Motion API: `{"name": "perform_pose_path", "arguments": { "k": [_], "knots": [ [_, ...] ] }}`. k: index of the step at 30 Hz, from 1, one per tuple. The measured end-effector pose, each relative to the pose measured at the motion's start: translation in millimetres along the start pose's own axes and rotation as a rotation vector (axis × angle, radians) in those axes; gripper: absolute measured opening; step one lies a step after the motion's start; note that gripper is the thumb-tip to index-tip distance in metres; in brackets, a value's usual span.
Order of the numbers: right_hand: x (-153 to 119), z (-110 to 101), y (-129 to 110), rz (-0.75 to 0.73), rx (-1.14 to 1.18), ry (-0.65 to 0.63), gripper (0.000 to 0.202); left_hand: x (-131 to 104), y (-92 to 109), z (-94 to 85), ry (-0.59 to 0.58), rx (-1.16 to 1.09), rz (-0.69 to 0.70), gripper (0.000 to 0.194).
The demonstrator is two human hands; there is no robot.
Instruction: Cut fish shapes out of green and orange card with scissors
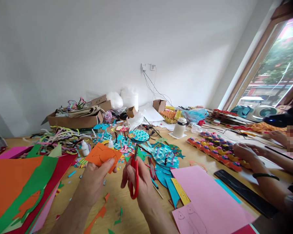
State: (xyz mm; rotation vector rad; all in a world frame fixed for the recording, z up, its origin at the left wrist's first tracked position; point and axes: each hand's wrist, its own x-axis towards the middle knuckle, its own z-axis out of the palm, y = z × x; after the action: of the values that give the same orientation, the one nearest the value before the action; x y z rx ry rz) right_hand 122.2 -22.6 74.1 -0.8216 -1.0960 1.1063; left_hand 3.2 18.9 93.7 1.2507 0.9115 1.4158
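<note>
My left hand [94, 182] pinches the lower right edge of an orange paper piece [101, 154], which has an outline drawn in dark pencil or pen. In my right hand [143, 182] are red-handled scissors [135, 178], with their blades pointing up and away from me, just right of the paper and apart from it. The blades look nearly closed. Below my hands, orange paper scraps [101, 213] and green scraps [119, 216] lie on the wooden table [73, 198]. Decorated blue paper discs [164, 156] lie beyond my right hand.
Coloured paper sheets [12, 185] are stacked at left. Pink paper [207, 191] and a black ruler-like bar [244, 193] lie at right. White glue bottles [85, 148], pipe cleaners [58, 139] and a cream jar [179, 128] stand farther back. A co-worker's hands [249, 154] touch painted egg cartons [215, 151].
</note>
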Motion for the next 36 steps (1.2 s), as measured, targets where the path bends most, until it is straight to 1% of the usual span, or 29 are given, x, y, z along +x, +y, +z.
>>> {"name": "perform_pose_path", "arguments": {
  "k": [5,10,15,21,25,30,36],
  "knots": [
    [-12,1,14,0.016,-0.062,-0.054,0.035,-2,4,7.6,0.05,-0.138,-0.046,0.011],
    [-17,2,14,0.054,-0.2,-0.098,0.036,-3,2,9.5,0.087,-0.133,-0.063,0.01],
    [-19,2,16,0.059,-0.258,-0.097,0.03,-2,-5,9.0,0.056,-0.133,-0.029,0.009],
    [-18,2,19,0.105,-0.229,-0.095,0.029,-2,-6,12.8,0.068,-0.166,-0.065,0.012],
    [-18,3,22,0.121,-0.191,-0.104,0.032,-2,-8,12.4,0.065,-0.108,-0.03,0.014],
    [-16,5,24,0.115,-0.103,-0.113,0.038,-3,-14,10.9,0.064,-0.087,-0.01,0.014],
    [-15,4,28,0.113,-0.045,-0.115,0.043,-3,-11,13.5,0.084,-0.075,0.006,0.016]
  ]
}}
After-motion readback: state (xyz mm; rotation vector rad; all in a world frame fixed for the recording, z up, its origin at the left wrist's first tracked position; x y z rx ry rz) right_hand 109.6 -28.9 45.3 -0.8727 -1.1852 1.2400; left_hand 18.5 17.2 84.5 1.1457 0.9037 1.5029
